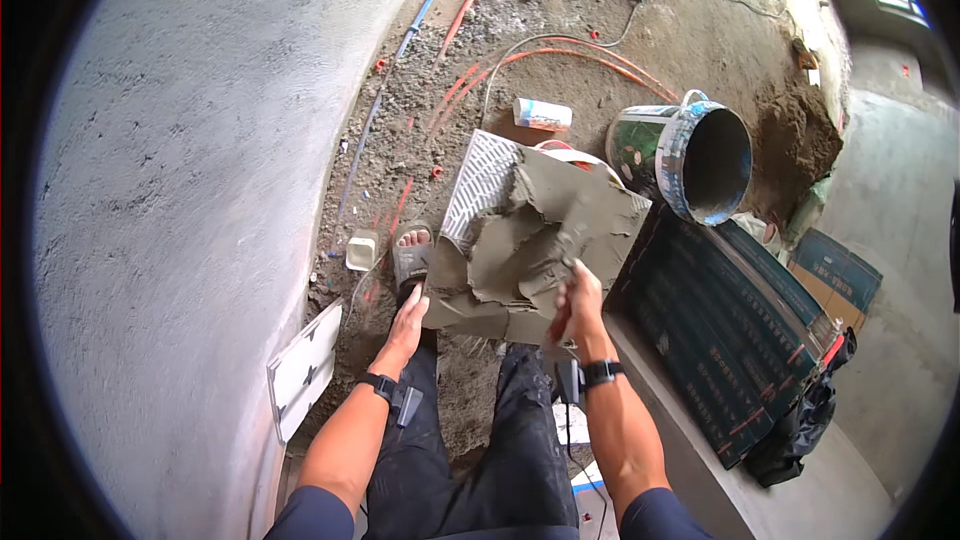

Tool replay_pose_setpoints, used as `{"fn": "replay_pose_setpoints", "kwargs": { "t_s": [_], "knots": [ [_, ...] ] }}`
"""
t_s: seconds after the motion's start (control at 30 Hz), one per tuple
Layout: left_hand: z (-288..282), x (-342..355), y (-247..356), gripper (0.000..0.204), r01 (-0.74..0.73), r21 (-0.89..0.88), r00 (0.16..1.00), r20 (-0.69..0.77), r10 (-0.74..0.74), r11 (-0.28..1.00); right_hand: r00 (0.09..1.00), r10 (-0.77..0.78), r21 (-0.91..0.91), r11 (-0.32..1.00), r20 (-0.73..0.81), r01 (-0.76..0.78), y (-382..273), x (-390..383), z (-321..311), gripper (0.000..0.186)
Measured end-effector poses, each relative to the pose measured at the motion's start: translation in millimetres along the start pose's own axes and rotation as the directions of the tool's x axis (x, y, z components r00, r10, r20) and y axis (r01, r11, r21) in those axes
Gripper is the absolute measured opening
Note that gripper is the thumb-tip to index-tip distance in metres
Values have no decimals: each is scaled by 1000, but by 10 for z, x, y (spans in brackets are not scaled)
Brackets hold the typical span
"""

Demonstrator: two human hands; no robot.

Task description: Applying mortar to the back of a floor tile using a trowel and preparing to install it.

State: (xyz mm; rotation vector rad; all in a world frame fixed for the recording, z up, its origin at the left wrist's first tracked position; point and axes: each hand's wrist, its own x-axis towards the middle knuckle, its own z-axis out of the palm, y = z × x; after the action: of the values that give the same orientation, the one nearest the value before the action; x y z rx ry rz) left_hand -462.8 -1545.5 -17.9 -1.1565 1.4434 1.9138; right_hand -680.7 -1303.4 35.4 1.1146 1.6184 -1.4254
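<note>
A rectangular tile (480, 175) is seen at the centre of the frame, its pale ridged face bare towards the upper left and most of the rest covered by a thick, uneven layer of grey mortar (505, 245). Its lower left edge is touched by the left hand (405, 325); how far the fingers are curled beneath it cannot be told. In the right hand (583, 300), just below and right of the centre, the fingers are wrapped around the reddish handle of a trowel (568, 243), whose blade is blurred over the mortar. The tile is judged to be stiff, brittle at its corners and made heavy by its load, so support is best given from below at two opposite edges, with the coated face kept fairly level. The mortar appears soft and sticky, likely to sag if tilted steeply, and a rim smeared with it would probably be slippery. The trowel is expected to be light, though dragged on by the paste, and is best held by its handle alone
</note>
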Motion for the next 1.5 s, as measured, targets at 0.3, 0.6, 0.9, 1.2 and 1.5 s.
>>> {"fn": "replay_pose_setpoints", "kwargs": {
  "t_s": [0.3, 0.6, 0.9, 1.2, 1.5],
  "knots": [
    [-62, 211, 277, 62, 141, -287, 990, 21, -141, 948, 993, 49, 16, 999, 105, -51, -114, 50, 1334, 35],
    [-2, 242, 341, 67, 94, -204, 995, 0, -96, 974, 955, -173, -236, 944, 242, 231, -698, 175, 2189, 35],
    [-56, -34, -114, 55, 237, -281, 970, 19, -242, 930, 998, 56, 65, 996, 6, -56, 639, -464, 922, 33],
    [-74, -88, 191, 62, 281, -248, 960, 80, -269, 927, 988, -149, -161, 975, 44, 154, 138, 78, 2147, 38],
    [-199, -177, -8, 70, 322, -226, 945, 138, -297, 919, 945, -303, -342, 881, 126, 328, 511, -239, 1768, 38]
  ]
}}
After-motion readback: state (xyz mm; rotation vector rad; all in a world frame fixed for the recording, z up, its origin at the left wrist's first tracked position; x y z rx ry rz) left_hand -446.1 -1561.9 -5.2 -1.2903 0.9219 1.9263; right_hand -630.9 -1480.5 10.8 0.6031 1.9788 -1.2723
